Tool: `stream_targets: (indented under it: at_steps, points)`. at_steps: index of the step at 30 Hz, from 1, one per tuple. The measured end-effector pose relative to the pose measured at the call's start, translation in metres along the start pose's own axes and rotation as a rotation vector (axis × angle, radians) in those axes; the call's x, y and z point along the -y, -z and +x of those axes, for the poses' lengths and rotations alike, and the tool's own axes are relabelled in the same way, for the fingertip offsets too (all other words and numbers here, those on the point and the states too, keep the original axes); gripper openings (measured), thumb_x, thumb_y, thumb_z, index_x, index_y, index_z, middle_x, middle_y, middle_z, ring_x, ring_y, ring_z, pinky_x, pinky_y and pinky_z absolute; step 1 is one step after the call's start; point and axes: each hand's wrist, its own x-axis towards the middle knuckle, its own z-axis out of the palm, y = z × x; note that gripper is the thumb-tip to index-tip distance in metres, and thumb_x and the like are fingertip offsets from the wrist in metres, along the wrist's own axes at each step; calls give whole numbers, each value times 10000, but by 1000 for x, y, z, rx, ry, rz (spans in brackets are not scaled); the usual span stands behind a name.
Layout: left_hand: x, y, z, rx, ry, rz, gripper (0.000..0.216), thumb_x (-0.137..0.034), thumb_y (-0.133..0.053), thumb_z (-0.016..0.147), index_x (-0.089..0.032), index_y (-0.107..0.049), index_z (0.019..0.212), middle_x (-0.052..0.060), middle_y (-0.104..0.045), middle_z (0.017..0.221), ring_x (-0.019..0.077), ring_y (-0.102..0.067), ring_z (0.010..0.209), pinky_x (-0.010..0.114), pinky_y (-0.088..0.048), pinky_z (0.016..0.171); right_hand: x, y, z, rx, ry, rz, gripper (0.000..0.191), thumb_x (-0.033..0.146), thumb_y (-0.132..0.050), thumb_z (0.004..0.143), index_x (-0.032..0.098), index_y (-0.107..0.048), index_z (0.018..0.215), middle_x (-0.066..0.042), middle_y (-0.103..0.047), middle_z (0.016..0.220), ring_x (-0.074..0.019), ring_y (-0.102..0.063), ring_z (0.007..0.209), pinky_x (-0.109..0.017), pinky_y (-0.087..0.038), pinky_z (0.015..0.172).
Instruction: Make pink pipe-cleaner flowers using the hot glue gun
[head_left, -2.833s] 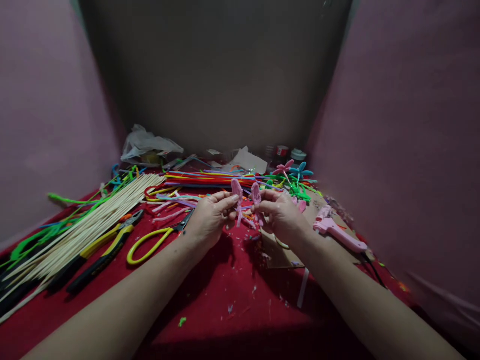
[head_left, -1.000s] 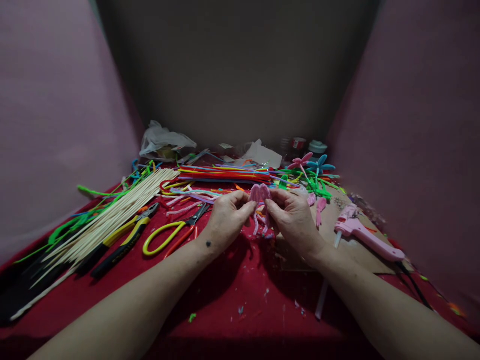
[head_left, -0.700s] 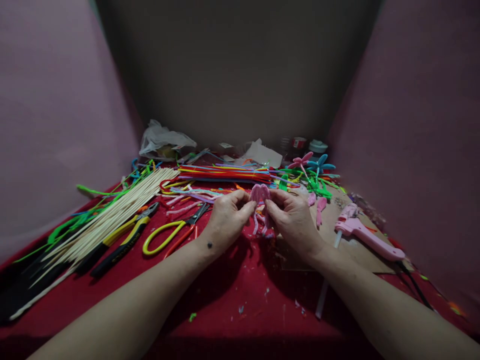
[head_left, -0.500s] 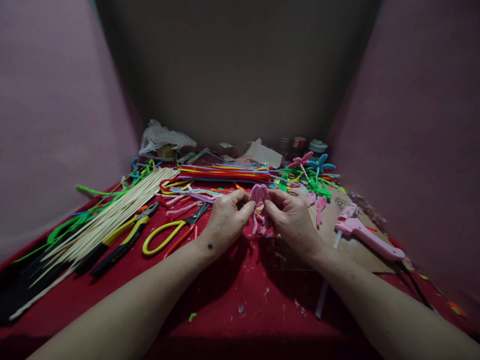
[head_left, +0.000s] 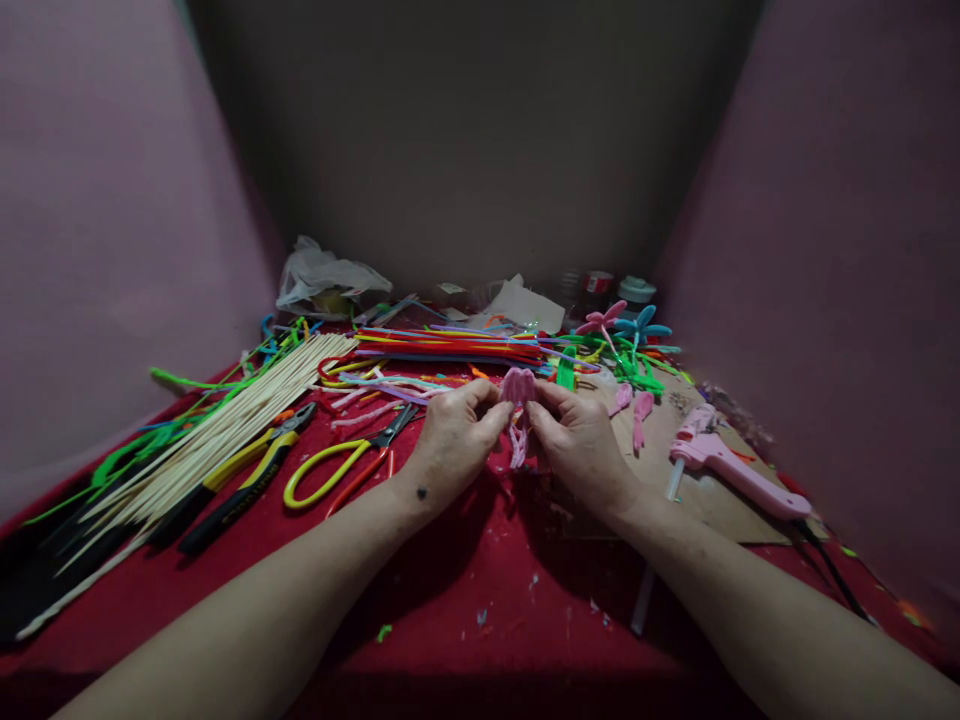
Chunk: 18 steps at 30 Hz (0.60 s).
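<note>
Both of my hands meet over the middle of the red table. My left hand and my right hand pinch a small pink pipe-cleaner piece between thumbs and fingertips. Its looped petals stick up above my fingers and its loose ends hang down between my hands. Yellow-handled scissors lie just left of my left hand. A pink glue gun rests on a cardboard sheet to the right of my right hand.
A bundle of wooden skewers and yellow-black pliers lie at the left. Coloured pipe cleaners stretch across the back. Finished pink and blue flowers, small jars and a crumpled plastic bag stand near the wall.
The two pink petal loops, held apart earlier, are now pressed together between my fingertips. My hands have closed in on each other and the hanging ends have bunched together.
</note>
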Motion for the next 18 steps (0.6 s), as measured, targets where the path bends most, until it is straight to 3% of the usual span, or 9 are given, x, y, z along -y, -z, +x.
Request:
stream_targets:
  at_steps: [18]
  points:
    - [3,-1,2,-25,36,-72,149,-237,-530,760,-157,-577,644,-27,-561,510,90,-494,466,201,-379,491,3,1,4,128,-98,230,308,151,-493,762,163,-650,1027,6,-616,737,-90,-459,548,-209,-375,514]
